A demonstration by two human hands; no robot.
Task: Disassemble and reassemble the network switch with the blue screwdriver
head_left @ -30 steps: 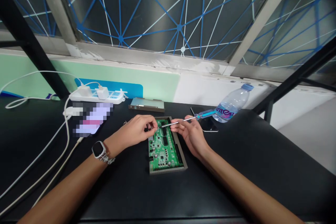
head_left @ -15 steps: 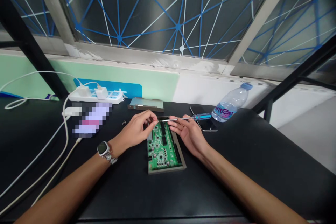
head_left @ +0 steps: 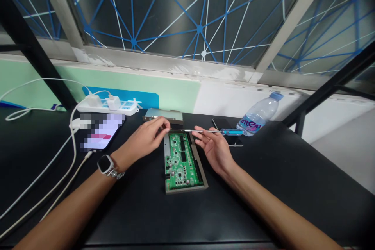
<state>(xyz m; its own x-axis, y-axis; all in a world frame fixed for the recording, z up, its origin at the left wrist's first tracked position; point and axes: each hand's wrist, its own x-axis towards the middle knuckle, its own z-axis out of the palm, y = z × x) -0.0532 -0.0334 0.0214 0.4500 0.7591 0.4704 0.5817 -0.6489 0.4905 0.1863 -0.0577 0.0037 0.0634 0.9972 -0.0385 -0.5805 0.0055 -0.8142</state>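
Fingers of the left hand are drawn together in a pinch with the thumb, just above the top-left corner of a grey metal tray. Whatever they may hold is too small to tell. The fingertips sit right beside the tip of a blue-handled screwdriver, whose thin steel shaft runs level across the top end of the tray. The right hand is open at the palm, with its fingers curled up to the shaft and holding it, while the blue handle sticks out past them to the right.

A green circuit board lies flat in the tray, in the middle of a black bench and between the two hands, touched by neither. A smartwatch and a metal bracelet circle the left wrist.

Further along the bench, a black smartphone lies beneath the screwdriver handle, and a clear water bottle lies on its side just beyond it. A flat metal-cased unit sits past the tray. To the left are a pixel-blurred phone, a white power strip with plugged-in chargers, and trailing white cables.
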